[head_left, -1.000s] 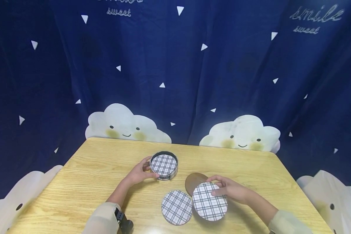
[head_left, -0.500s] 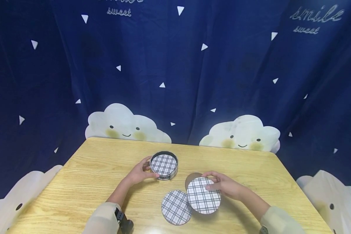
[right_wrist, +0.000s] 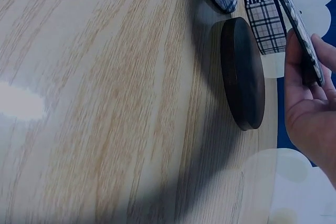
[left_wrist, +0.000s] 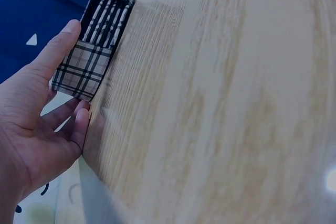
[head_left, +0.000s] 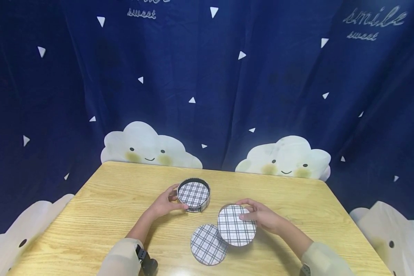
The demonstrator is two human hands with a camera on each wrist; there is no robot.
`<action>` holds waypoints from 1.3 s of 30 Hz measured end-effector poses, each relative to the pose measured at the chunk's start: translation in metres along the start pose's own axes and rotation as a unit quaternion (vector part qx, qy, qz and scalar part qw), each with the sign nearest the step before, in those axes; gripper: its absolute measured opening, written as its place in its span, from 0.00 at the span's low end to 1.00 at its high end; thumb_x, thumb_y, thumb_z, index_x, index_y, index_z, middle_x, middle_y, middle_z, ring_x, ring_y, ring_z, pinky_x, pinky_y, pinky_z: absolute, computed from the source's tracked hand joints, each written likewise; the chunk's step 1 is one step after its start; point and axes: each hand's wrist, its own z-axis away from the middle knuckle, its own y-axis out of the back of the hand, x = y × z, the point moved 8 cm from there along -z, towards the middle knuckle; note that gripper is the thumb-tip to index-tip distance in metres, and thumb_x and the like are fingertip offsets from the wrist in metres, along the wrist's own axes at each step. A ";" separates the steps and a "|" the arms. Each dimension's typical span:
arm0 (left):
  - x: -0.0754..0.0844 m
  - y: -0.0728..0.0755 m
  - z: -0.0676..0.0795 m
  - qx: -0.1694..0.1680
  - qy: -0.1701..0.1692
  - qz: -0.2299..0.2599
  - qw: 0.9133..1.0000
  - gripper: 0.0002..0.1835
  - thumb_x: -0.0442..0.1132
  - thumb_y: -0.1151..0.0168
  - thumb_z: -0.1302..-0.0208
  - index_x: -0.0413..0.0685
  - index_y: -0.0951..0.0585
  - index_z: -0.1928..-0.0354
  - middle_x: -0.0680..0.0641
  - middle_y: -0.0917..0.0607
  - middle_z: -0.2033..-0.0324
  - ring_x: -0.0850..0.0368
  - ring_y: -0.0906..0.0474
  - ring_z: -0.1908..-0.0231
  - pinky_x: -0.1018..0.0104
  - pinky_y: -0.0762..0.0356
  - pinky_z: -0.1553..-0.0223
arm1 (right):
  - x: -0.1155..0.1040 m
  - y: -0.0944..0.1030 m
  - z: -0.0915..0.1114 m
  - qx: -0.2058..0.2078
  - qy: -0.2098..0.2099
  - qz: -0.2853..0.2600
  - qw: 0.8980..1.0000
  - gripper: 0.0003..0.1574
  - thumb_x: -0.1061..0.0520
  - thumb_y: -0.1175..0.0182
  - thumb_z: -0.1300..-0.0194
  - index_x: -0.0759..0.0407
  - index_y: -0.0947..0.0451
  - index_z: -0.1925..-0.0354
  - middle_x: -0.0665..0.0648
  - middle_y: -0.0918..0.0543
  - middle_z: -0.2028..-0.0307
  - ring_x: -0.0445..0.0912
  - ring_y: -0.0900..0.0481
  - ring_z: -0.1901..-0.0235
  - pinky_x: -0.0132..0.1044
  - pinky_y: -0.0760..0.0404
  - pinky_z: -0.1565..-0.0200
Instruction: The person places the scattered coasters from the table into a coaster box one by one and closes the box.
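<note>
My left hand [head_left: 163, 203] grips the side of a round plaid coaster holder [head_left: 204, 206], thumb at the front and fingers behind. Through its slot in the left wrist view, several stacked coasters show inside the holder [left_wrist: 81, 69]. With my right hand [head_left: 262, 216] I pinch a round plaid coaster [head_left: 236, 227] by its edge, thumb on the patterned face. This coaster is raised and tilted above the table. Under it stands a thick dark brown disc [right_wrist: 249, 77], nearly hidden in the head view. Another plaid coaster [head_left: 206, 247] lies nearer me, partly overlapped in view by the held one.
The light wooden table [head_left: 124, 191] has its far edge against a dark blue curtain [head_left: 214, 88] printed with clouds and triangles. A dark strap with a round black piece [head_left: 148, 264] sits on my left wrist.
My right hand has carried its coaster left and away from me, covering most of the brown disc in the head view. The left hand and holder have stayed put.
</note>
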 end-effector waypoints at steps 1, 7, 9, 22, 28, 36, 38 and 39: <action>0.001 0.000 0.000 -0.001 -0.001 -0.001 1.000 0.52 0.47 0.25 0.55 0.50 0.43 0.29 0.38 0.31 0.36 0.38 0.31 0.39 0.49 0.24 0.45 | 0.000 0.000 -0.001 0.002 0.001 0.001 1.000 0.34 0.63 0.42 0.40 0.66 0.44 0.39 0.55 0.19 0.54 0.49 0.17 0.58 0.45 0.17 0.54; 0.000 0.000 0.000 0.003 -0.001 -0.001 1.000 0.51 0.46 0.24 0.56 0.50 0.43 0.30 0.38 0.30 0.37 0.39 0.30 0.40 0.50 0.24 0.46 | -0.001 -0.001 -0.004 0.010 0.002 -0.005 1.000 0.36 0.64 0.42 0.40 0.69 0.46 0.37 0.57 0.18 0.55 0.49 0.16 0.60 0.44 0.16 0.55; 0.000 0.000 -0.001 0.006 0.000 0.002 1.000 0.51 0.47 0.24 0.56 0.51 0.42 0.30 0.39 0.30 0.37 0.40 0.30 0.40 0.50 0.23 0.46 | -0.001 -0.002 -0.006 0.012 0.004 -0.005 1.000 0.36 0.64 0.42 0.40 0.69 0.46 0.37 0.56 0.18 0.56 0.48 0.16 0.60 0.43 0.16 0.56; -0.002 0.000 0.000 0.003 0.007 -0.006 1.000 0.52 0.48 0.24 0.57 0.52 0.42 0.30 0.39 0.30 0.37 0.40 0.31 0.40 0.49 0.24 0.45 | -0.001 -0.002 -0.016 0.039 0.003 0.007 0.999 0.38 0.61 0.43 0.38 0.68 0.47 0.35 0.57 0.18 0.56 0.46 0.16 0.61 0.40 0.16 0.57; -0.002 0.001 -0.001 0.005 0.005 -0.006 1.000 0.52 0.47 0.24 0.57 0.52 0.41 0.30 0.39 0.28 0.38 0.40 0.30 0.40 0.49 0.25 0.44 | -0.001 -0.005 -0.021 0.045 0.005 -0.001 0.999 0.37 0.62 0.43 0.37 0.67 0.48 0.35 0.55 0.18 0.57 0.45 0.16 0.62 0.39 0.16 0.58; -0.004 0.001 -0.002 0.004 -0.001 0.005 1.000 0.51 0.46 0.23 0.57 0.51 0.41 0.30 0.39 0.26 0.40 0.41 0.29 0.41 0.49 0.25 0.44 | -0.004 -0.006 -0.028 0.057 0.017 -0.013 0.998 0.37 0.62 0.44 0.37 0.67 0.48 0.35 0.54 0.18 0.56 0.45 0.17 0.62 0.37 0.17 0.58; -0.003 0.001 -0.002 0.004 0.000 0.006 1.000 0.52 0.46 0.23 0.58 0.51 0.41 0.30 0.39 0.26 0.40 0.41 0.29 0.41 0.49 0.25 0.44 | -0.006 -0.006 -0.029 0.063 0.020 -0.016 0.998 0.37 0.62 0.44 0.37 0.67 0.48 0.35 0.55 0.18 0.56 0.45 0.17 0.62 0.37 0.16 0.58; -0.003 0.001 -0.002 0.004 -0.002 0.004 1.000 0.52 0.46 0.23 0.57 0.50 0.42 0.30 0.38 0.26 0.40 0.40 0.29 0.41 0.49 0.25 0.44 | -0.006 -0.007 -0.030 0.066 0.021 -0.018 0.997 0.37 0.62 0.44 0.37 0.67 0.48 0.35 0.55 0.19 0.56 0.45 0.17 0.63 0.37 0.17 0.58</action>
